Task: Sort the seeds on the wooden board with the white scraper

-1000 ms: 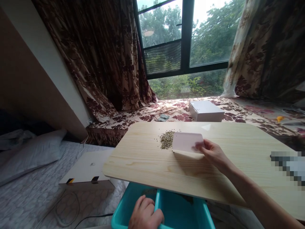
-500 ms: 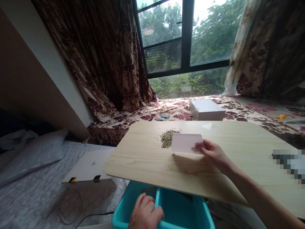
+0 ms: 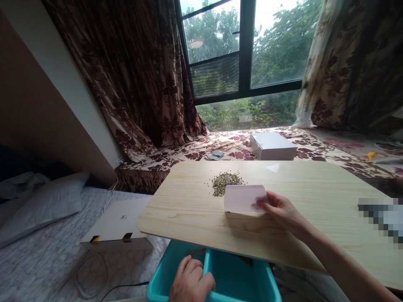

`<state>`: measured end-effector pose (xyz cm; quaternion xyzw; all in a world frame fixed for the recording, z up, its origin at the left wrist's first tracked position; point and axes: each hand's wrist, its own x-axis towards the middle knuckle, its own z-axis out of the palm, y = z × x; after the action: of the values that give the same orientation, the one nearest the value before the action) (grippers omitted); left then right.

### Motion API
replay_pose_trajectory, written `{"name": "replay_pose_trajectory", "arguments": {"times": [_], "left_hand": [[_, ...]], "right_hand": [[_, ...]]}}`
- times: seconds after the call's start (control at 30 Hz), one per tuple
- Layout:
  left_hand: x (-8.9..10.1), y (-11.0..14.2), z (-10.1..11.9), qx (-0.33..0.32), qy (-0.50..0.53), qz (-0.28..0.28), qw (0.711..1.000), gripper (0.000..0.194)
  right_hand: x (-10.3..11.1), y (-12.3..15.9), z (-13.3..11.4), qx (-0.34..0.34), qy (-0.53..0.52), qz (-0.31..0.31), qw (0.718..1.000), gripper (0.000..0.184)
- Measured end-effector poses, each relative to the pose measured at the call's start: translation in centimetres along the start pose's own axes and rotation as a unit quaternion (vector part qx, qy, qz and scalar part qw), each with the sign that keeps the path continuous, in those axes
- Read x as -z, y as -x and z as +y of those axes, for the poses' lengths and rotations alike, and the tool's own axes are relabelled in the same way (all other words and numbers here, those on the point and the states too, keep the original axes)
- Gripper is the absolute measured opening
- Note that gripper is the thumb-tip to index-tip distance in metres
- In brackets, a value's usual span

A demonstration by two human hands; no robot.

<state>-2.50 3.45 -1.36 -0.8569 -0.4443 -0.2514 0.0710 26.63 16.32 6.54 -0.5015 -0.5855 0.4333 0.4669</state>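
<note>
My right hand (image 3: 281, 209) pinches a thin white card (image 3: 244, 198) by its right edge and holds it on edge against the pale wooden tabletop (image 3: 283, 235). A small heap of green-brown seeds (image 3: 224, 183) lies just beyond the card's upper left corner, partly hidden behind it. My left hand (image 3: 191, 283) is curled over the middle divider of a teal plastic bin (image 3: 233, 279) that sits below the table's near edge.
A white box (image 3: 272, 145) rests on the floral window seat behind the table. A flat white carton (image 3: 118, 222) and a cable lie on the grey mattress at the left. Patterned curtains flank the window. A pixelated patch covers the table's right end.
The card has slid toward me and slightly left, so more of the seed heap shows behind it. My left hand stays on the bin.
</note>
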Motion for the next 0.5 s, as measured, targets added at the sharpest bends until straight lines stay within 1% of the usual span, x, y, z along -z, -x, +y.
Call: {"name": "replay_pose_trajectory", "arguments": {"times": [0.13,0.27,0.3,0.33,0.37,0.43,0.5], "left_hand": [[-0.1,0.1,-0.1,-0.001,0.005,0.008,1.000,0.022],[-0.3,0.1,-0.1,0.003,0.002,0.008,1.000,0.020],[-0.4,0.1,-0.1,0.003,0.002,0.006,1.000,0.018],[-0.6,0.2,-0.1,0.002,0.001,0.006,1.000,0.017],[-0.7,0.2,-0.1,0.002,0.001,0.006,1.000,0.015],[-1.1,0.4,-0.2,-0.002,-0.002,0.009,1.000,0.014],[-1.4,0.6,-0.3,-0.008,-0.009,0.013,1.000,0.016]], "right_hand": [[0.1,1.7,-1.2,-0.016,0.008,-0.055,0.998,0.035],[1.2,3.3,-2.4,-0.051,0.014,-0.138,0.989,0.036],[1.5,3.4,-2.6,-0.057,0.011,-0.146,0.988,0.036],[1.8,3.3,-2.7,-0.058,0.008,-0.139,0.989,0.037],[2.0,3.0,-2.6,-0.052,0.003,-0.113,0.992,0.038],[2.3,1.9,-2.2,-0.026,-0.010,-0.022,0.999,0.042],[2.3,0.5,-1.5,0.001,-0.014,0.062,0.998,0.047]]}}
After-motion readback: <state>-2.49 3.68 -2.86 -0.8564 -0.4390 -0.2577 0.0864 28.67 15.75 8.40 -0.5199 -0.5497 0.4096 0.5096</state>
